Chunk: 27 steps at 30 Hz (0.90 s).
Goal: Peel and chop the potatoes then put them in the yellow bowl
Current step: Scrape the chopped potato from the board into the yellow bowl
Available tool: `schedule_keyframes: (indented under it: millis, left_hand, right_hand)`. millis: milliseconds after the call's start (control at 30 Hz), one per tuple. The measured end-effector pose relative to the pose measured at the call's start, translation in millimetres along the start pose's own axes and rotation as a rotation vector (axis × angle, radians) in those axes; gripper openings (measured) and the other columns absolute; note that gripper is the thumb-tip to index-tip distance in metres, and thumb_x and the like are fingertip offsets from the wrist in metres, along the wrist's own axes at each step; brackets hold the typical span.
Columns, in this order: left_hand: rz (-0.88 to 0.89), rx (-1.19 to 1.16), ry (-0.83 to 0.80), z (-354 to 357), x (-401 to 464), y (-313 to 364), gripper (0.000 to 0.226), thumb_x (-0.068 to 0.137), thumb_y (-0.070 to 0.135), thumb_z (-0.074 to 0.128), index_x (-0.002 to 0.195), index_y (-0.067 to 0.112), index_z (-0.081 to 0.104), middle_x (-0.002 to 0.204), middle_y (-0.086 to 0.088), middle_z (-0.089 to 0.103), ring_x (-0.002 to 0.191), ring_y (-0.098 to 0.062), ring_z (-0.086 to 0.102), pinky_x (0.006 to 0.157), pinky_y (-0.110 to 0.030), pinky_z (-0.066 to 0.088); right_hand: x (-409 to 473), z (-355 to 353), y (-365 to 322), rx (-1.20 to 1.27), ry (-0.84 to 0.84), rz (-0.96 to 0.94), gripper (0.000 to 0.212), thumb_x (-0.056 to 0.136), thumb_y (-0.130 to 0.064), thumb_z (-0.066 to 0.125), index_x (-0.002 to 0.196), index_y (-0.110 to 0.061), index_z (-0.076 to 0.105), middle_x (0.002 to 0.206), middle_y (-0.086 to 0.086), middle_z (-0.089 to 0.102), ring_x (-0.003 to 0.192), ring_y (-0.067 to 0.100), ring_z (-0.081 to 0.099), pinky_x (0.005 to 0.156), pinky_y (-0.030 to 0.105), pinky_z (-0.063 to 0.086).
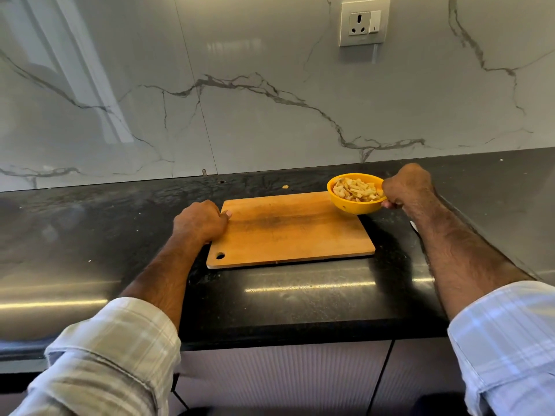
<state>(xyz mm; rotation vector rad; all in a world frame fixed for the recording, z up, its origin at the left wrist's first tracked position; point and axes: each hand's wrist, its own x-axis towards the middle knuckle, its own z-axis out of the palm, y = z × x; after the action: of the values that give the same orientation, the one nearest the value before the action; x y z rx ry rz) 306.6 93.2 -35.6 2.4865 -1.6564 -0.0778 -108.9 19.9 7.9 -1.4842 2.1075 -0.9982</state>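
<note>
The yellow bowl [351, 204] holds a heap of chopped potato pieces [357, 189] and sits at the far right corner of the wooden chopping board [288, 232]. My right hand [407, 187] grips the bowl's right rim, fingers curled around it. My left hand [201, 220] holds the board's left edge, thumb on top of the wood. The board's surface is bare. One small potato scrap [285, 186] lies on the counter behind the board.
The black stone counter [90, 235] runs left and right, backed by a marble wall with a socket [363, 22]. A pale object [413, 226] peeks out under my right forearm; I cannot tell what it is. Cabinet fronts are below the counter edge.
</note>
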Motion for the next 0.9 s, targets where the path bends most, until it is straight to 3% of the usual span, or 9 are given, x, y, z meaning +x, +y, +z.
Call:
schedule_keyframes:
  millis: [133, 200, 267, 333, 433, 567, 667, 900]
  left_hand:
    - [0.067, 0.174, 0.208, -13, -7, 27, 0.053, 0.101, 0.065, 0.052, 0.121, 0.018, 0.067, 0.11, -0.007, 0.07, 0.098, -0.026, 0.066, 0.081, -0.043, 0.055]
    - [0.142, 0.005, 0.257, -17, -7, 63, 0.048, 0.102, 0.06, 0.057, 0.109, 0.014, 0.068, 0.098, -0.005, 0.071, 0.088, -0.023, 0.068, 0.08, -0.041, 0.058]
    - [0.221, -0.426, 0.108, -19, -6, 113, 0.039, 0.103, 0.05, 0.063, 0.104, 0.012, 0.071, 0.086, -0.005, 0.074, 0.075, -0.02, 0.074, 0.076, -0.042, 0.065]
    - [0.222, -0.797, -0.115, -19, -10, 172, 0.032, 0.104, 0.037, 0.066, 0.111, 0.006, 0.071, 0.089, -0.013, 0.076, 0.074, -0.023, 0.078, 0.071, -0.039, 0.067]
    - [0.19, -0.992, -0.343, -12, -20, 251, 0.032, 0.107, 0.027, 0.063, 0.118, -0.003, 0.067, 0.102, -0.02, 0.075, 0.085, -0.03, 0.078, 0.068, -0.039, 0.067]
    - [0.152, -1.025, -0.448, 2, -13, 312, 0.02, 0.105, 0.014, 0.066, 0.106, -0.005, 0.073, 0.093, -0.021, 0.078, 0.087, -0.03, 0.08, 0.078, -0.044, 0.067]
    - [0.113, -1.019, -0.452, 12, 2, 337, 0.014, 0.103, 0.008, 0.067, 0.097, -0.004, 0.074, 0.082, -0.018, 0.077, 0.083, -0.028, 0.08, 0.077, -0.042, 0.067]
    - [0.084, -1.006, -0.41, 25, 36, 381, 0.016, 0.103, 0.01, 0.067, 0.1, -0.005, 0.073, 0.087, -0.021, 0.077, 0.084, -0.029, 0.08, 0.081, -0.04, 0.067]
  right_hand:
    - [3, -1, 1, 0.016, 0.003, 0.008, 0.024, 0.095, -0.018, 0.07, 0.095, 0.005, 0.065, 0.063, 0.013, 0.071, 0.055, 0.021, 0.073, 0.071, 0.042, 0.066]
    - [6, -3, 2, 0.041, 0.007, 0.009, 0.022, 0.095, -0.017, 0.069, 0.092, 0.005, 0.064, 0.064, 0.014, 0.071, 0.056, 0.024, 0.074, 0.071, 0.045, 0.066]
    - [9, -7, 5, 0.057, 0.007, 0.014, 0.022, 0.095, -0.015, 0.069, 0.091, 0.006, 0.063, 0.064, 0.015, 0.071, 0.057, 0.025, 0.074, 0.071, 0.046, 0.066]
    - [15, -16, 11, 0.062, 0.012, 0.023, 0.021, 0.094, -0.014, 0.067, 0.091, 0.007, 0.064, 0.064, 0.017, 0.071, 0.054, 0.026, 0.073, 0.067, 0.046, 0.066]
    - [27, -32, 21, 0.06, 0.03, 0.029, 0.016, 0.093, -0.01, 0.065, 0.089, 0.006, 0.065, 0.061, 0.017, 0.07, 0.046, 0.025, 0.07, 0.057, 0.042, 0.064]
    - [51, -49, 39, 0.034, 0.063, 0.044, 0.013, 0.091, -0.008, 0.061, 0.092, 0.004, 0.065, 0.058, 0.016, 0.069, 0.039, 0.024, 0.066, 0.048, 0.034, 0.057]
    - [68, -53, 50, 0.022, 0.065, 0.045, 0.013, 0.088, -0.007, 0.064, 0.091, 0.005, 0.066, 0.055, 0.015, 0.069, 0.043, 0.026, 0.069, 0.059, 0.043, 0.064]
    - [110, -50, 63, 0.01, 0.064, 0.055, 0.014, 0.086, -0.007, 0.072, 0.094, 0.003, 0.068, 0.066, 0.015, 0.072, 0.056, 0.029, 0.073, 0.068, 0.049, 0.065]
